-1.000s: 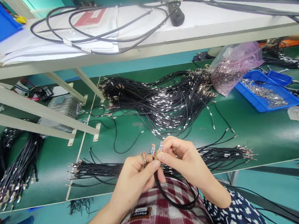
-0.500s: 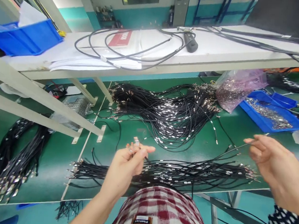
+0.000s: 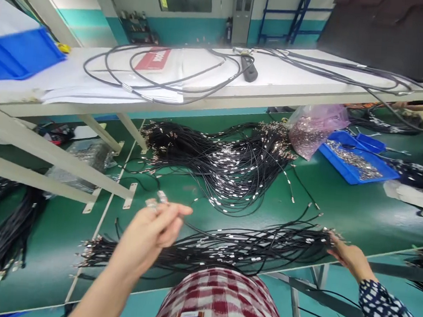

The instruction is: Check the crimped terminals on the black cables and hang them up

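Because the left hand [image 3: 143,233] pinches silvery connectors [image 3: 162,197] while its index finger sticks out, a loose hold might let them slip or turn out of line. A cable trailing rightward from that hand passes over the near bundle of black cables [image 3: 223,244], which lies along the front of the worktop [image 3: 303,198]; the strands cross one another, so a tug on one could snag or drag its neighbours. That bundle's closeness to the front edge means dragged strands might slide off. At its right end, the fingers of the right hand [image 3: 352,260] are drawn together at the crowded tips, where picking up two cables instead of one seems an easy slip.

At far left, another cable bundle [image 3: 14,227] is cut off by the view's edge. The connectors in the left hand are blurred, and its palm-side fingers are hidden. The shirt [image 3: 219,299] covers part of the near bundle's lower side. Whether the right hand grips a cable or merely touches the tips, I cannot tell.
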`<state>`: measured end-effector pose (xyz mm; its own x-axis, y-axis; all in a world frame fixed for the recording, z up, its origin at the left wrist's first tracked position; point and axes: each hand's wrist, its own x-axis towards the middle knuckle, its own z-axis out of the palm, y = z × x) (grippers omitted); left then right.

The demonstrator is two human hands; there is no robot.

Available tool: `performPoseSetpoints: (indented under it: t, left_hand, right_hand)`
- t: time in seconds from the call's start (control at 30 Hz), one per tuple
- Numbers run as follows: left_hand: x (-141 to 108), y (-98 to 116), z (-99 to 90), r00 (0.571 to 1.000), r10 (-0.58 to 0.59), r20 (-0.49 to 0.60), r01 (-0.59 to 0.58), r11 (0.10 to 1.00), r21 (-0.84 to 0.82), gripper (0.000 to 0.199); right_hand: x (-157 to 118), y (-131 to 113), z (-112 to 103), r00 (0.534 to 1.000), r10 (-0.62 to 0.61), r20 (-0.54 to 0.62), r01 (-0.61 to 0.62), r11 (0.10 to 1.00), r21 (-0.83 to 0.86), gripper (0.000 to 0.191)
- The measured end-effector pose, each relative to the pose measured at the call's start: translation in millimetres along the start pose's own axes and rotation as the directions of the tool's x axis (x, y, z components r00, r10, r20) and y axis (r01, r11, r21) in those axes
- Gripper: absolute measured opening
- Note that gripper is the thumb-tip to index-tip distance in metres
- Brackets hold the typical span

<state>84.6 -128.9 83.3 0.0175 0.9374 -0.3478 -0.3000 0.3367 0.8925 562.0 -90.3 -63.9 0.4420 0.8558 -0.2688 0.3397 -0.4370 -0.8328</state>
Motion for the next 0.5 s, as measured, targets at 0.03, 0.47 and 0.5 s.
performPoseSetpoints:
  t: [0.03, 0.47, 0.5]
  left_hand:
    - [2.4, -3.6, 6.9, 0.999, -0.01, 0.035, 0.01, 1.0, 0.008, 0.032]
    - [2.2, -2.2, -2.7, 0.989, 0.148, -0.016, -0.148, 0.989, 0.012, 0.031]
    - [1.8, -3.3, -19.1, 0.981, 0.17, -0.091, -0.17, 0.985, 0.004, 0.027]
  right_hand:
    - [-1.7, -9.0, 8.2, 1.0, 0.0, 0.027, 0.001, 0.999, -0.041, 0.027]
    - [-133.0, -170.0, 80.7, 0.424, -0.324, 0.845, 0.404, 0.903, 0.144, 0.036]
    - [-123.7, -165.3, 68.1, 0.496, -0.338, 0.8, 0.353, 0.92, 0.169, 0.039]
